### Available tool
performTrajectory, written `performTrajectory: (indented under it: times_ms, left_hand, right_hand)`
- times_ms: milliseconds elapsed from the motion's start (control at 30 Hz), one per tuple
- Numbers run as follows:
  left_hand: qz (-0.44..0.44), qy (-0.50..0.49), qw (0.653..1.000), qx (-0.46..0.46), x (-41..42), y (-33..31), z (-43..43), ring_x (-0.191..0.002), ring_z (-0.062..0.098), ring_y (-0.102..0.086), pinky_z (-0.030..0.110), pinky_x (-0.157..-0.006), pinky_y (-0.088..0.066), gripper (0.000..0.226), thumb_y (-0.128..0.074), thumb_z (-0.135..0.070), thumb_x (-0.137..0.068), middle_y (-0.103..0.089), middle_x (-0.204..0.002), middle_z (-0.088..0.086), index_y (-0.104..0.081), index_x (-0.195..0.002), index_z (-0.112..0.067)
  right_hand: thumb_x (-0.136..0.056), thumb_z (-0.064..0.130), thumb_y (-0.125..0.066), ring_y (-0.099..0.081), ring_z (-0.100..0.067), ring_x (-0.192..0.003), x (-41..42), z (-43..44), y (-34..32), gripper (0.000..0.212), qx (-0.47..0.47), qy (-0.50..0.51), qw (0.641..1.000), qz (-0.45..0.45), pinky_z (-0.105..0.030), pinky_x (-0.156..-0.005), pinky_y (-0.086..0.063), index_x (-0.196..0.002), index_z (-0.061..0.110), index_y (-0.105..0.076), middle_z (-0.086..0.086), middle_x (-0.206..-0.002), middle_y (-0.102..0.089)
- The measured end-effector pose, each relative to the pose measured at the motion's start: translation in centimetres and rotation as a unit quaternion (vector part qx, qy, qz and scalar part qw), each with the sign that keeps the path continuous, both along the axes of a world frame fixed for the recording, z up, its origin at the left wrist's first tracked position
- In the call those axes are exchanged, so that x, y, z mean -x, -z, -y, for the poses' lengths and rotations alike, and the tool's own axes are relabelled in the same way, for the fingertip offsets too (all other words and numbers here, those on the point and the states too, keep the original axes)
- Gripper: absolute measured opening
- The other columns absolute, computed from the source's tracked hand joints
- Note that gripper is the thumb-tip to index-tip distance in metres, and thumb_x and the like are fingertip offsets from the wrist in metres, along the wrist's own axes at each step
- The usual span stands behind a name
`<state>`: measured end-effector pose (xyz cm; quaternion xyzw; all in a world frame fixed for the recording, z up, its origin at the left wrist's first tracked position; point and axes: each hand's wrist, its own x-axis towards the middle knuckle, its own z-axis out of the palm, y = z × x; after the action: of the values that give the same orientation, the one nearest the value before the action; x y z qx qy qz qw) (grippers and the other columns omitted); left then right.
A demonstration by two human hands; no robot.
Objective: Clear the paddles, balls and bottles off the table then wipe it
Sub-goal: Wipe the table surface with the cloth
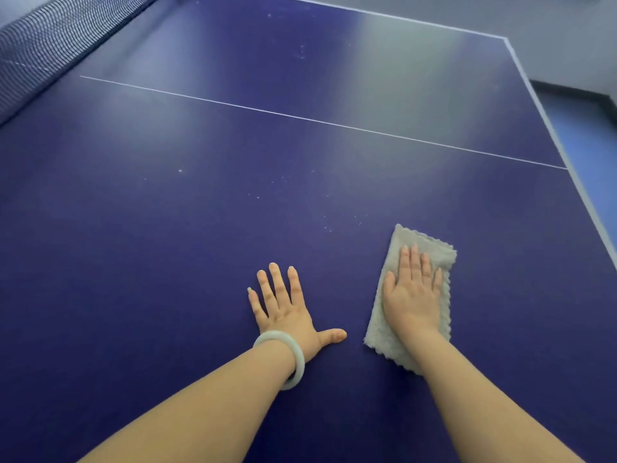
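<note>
The dark blue table-tennis table [200,228] fills the view. A folded grey cloth [424,248] lies flat on it near the right side. My right hand [412,292] presses on the cloth with straight fingers, palm down. My left hand [287,305] rests flat on the bare table just left of the cloth, fingers spread, with a pale bangle on its wrist. No paddles, balls or bottles show in the view. Small white specks dot the surface ahead of my hands.
The black net [43,48] runs along the far left. A white centre line [300,118] crosses the table. The table's white right edge [547,111] drops to a blue floor [594,155].
</note>
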<state>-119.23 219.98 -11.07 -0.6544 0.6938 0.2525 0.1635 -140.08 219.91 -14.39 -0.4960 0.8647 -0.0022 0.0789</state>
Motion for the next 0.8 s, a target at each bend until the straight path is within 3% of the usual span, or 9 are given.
performTrajectory:
  times_ms: [167,333,367,400,467,533,600,700,800]
  left_hand:
    - [-0.015,-0.001,1.0,0.014,-0.2,0.7,0.0,-0.131,0.04,0.047,0.06,-0.112,0.021,0.142,-0.041,-0.096,-0.063,0.051,-0.143,0.018,0.043,-0.14,-0.012]
    - [-0.032,0.003,0.999,0.033,-0.2,1.4,0.0,-0.131,0.041,0.048,0.059,-0.109,0.027,0.134,-0.034,-0.095,-0.067,0.05,-0.143,0.021,0.041,-0.14,-0.012]
    - [-0.054,0.006,0.997,0.062,-0.5,1.5,-0.2,-0.135,0.042,0.043,0.059,-0.111,0.025,0.125,-0.026,-0.093,-0.07,0.043,-0.148,0.024,0.03,-0.148,-0.013]
    - [-0.072,0.02,0.991,0.107,-1.1,1.8,-0.3,-0.143,0.042,0.028,0.057,-0.115,0.016,0.114,-0.017,-0.09,-0.076,0.026,-0.156,0.028,0.008,-0.156,-0.014]
    - [-0.096,0.088,0.974,0.187,-3.2,2.6,0.0,-0.146,0.038,-0.012,0.053,-0.112,-0.011,0.095,-0.011,-0.08,-0.088,-0.021,-0.158,0.024,-0.041,-0.149,-0.013]
    - [-0.083,0.135,0.959,0.235,-6.2,2.8,1.8,-0.143,0.034,-0.025,0.05,-0.109,-0.021,0.088,-0.023,-0.074,-0.088,-0.034,-0.155,0.02,-0.051,-0.142,-0.012]
    - [-0.045,0.099,0.965,0.237,-9.7,2.2,4.2,-0.147,0.033,-0.016,0.049,-0.114,-0.017,0.1,-0.028,-0.079,-0.08,-0.024,-0.159,0.021,-0.039,-0.149,-0.007]
    - [0.022,0.025,0.991,0.128,-13.6,0.9,8.2,-0.148,0.028,0.023,0.043,-0.122,0.008,0.122,-0.024,-0.093,-0.07,0.025,-0.16,0.014,0.014,-0.155,-0.014]
    - [0.021,0.052,0.994,0.098,-15.1,1.2,10.1,-0.142,0.023,0.037,0.043,-0.119,0.016,0.133,0.009,-0.101,-0.042,0.04,-0.154,0.005,0.035,-0.144,-0.021]
  right_hand:
    - [-0.1,0.038,-0.009,0.008,-0.021,-0.153,0.4,-6.9,-1.2,0.064,0.004,0.182,0.983,0.007,-0.044,-0.123,0.007,-0.157,0.014,0.006,-0.005,-0.166,0.007]
    - [-0.1,0.038,-0.008,0.016,-0.022,-0.151,-6.8,-6.1,-0.6,0.065,-0.008,0.127,0.992,-0.014,-0.046,-0.122,0.012,-0.155,0.012,0.014,-0.005,-0.164,0.016]
    - [-0.1,0.039,-0.008,0.018,-0.022,-0.151,-7.5,-5.0,-0.5,0.065,-0.006,0.099,0.995,-0.013,-0.046,-0.121,0.013,-0.155,0.013,0.016,-0.004,-0.164,0.019]
    - [-0.101,0.039,-0.009,0.02,-0.02,-0.15,-7.8,-3.8,-0.4,0.065,-0.006,0.075,0.997,-0.013,-0.045,-0.121,0.014,-0.154,0.014,0.017,-0.003,-0.163,0.02]
    - [-0.101,0.04,-0.01,0.021,-0.019,-0.15,-7.5,-1.5,-0.2,0.064,-0.007,0.056,0.998,-0.013,-0.045,-0.122,0.013,-0.155,0.016,0.016,-0.001,-0.163,0.02]
    - [-0.101,0.04,-0.011,0.02,-0.018,-0.15,-6.8,0.1,-0.1,0.064,-0.002,0.057,0.998,-0.009,-0.046,-0.122,0.012,-0.155,0.017,0.015,0.0,-0.163,0.018]
    - [-0.101,0.04,-0.011,0.019,-0.018,-0.151,-6.4,1.4,-0.1,0.064,0.004,0.059,0.998,-0.009,-0.046,-0.122,0.011,-0.155,0.016,0.015,0.0,-0.164,0.017]
    - [-0.101,0.04,-0.01,0.018,-0.019,-0.151,-6.0,3.0,-0.3,0.065,-0.002,0.067,0.998,-0.005,-0.047,-0.122,0.01,-0.156,0.015,0.014,-0.001,-0.164,0.016]
    - [-0.101,0.04,-0.01,0.017,-0.019,-0.151,-4.9,5.6,-0.4,0.065,-0.005,0.064,0.998,-0.001,-0.047,-0.122,0.011,-0.156,0.015,0.011,-0.001,-0.165,0.014]
